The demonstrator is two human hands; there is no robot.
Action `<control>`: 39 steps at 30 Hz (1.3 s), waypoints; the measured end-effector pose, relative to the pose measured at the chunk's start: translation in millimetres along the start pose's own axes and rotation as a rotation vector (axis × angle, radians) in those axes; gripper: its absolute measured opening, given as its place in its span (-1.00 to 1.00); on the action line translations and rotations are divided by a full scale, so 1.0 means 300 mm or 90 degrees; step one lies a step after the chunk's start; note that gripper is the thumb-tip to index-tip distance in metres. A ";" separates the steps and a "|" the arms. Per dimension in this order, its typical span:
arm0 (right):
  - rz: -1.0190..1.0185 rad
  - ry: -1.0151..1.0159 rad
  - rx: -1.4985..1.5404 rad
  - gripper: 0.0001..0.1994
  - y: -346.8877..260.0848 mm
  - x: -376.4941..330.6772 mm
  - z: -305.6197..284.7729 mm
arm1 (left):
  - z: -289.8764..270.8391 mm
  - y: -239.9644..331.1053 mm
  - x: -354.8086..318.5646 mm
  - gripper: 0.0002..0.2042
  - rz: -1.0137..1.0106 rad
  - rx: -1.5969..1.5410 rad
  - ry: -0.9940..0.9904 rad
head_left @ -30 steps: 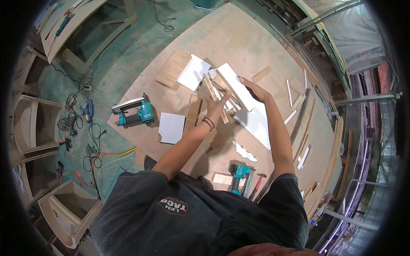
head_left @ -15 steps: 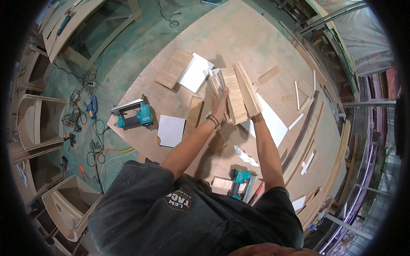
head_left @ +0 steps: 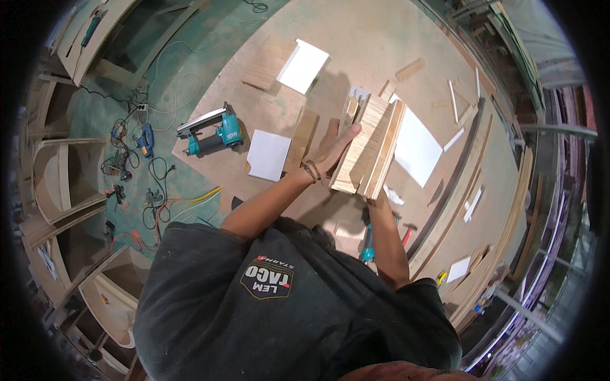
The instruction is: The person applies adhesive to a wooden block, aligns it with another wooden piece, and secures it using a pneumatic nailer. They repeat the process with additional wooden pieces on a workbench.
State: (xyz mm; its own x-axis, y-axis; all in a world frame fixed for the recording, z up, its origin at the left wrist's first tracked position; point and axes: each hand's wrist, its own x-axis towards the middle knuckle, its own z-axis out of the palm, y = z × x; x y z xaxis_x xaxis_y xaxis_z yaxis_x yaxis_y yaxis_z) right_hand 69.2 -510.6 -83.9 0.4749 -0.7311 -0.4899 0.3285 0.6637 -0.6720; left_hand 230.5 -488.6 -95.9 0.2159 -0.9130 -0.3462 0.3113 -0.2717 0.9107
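Observation:
Above the table I hold up a small wooden box-like piece, made of wood-grain boards with paler edges. My left hand grips its left side, thumb along the edge. My right hand supports the lower right end; its fingers are hidden behind the boards. Below the left hand lie a wood-grain strip and a white panel. Another white panel, beside a wood-grain board, rests farther off. A large white sheet lies to the right, partly covered by the piece.
A teal nail gun lies at the table's left edge. Another teal tool is partly hidden by my right forearm, near a red-handled tool. Long wooden strips line the right side. Cords and a blue power tool lie on the floor.
The wooden piece has come nearer to me and slightly right, and is tilted so its end and edges show differently. Both hands moved with it. The whole view has shifted a little.

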 end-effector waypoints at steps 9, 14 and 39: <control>0.044 0.010 0.040 -0.13 0.381 -0.470 0.015 | -0.074 -0.123 -0.451 -0.07 -0.017 0.147 -0.006; 0.076 -0.017 0.045 -0.11 0.512 -0.561 0.026 | -0.130 -0.243 -0.599 -0.19 -0.095 0.075 0.019; 0.355 -0.322 0.020 0.01 0.792 -0.552 0.145 | -0.442 -0.381 -1.032 -0.15 -0.109 -0.206 0.179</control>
State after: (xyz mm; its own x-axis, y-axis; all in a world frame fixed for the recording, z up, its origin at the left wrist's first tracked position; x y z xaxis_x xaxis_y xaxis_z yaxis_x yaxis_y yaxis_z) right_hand 104.2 -225.0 -138.3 0.8922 -0.1289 -0.4330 -0.0506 0.9239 -0.3792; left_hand 250.8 -134.3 -122.7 0.3644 -0.7330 -0.5743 0.6276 -0.2623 0.7330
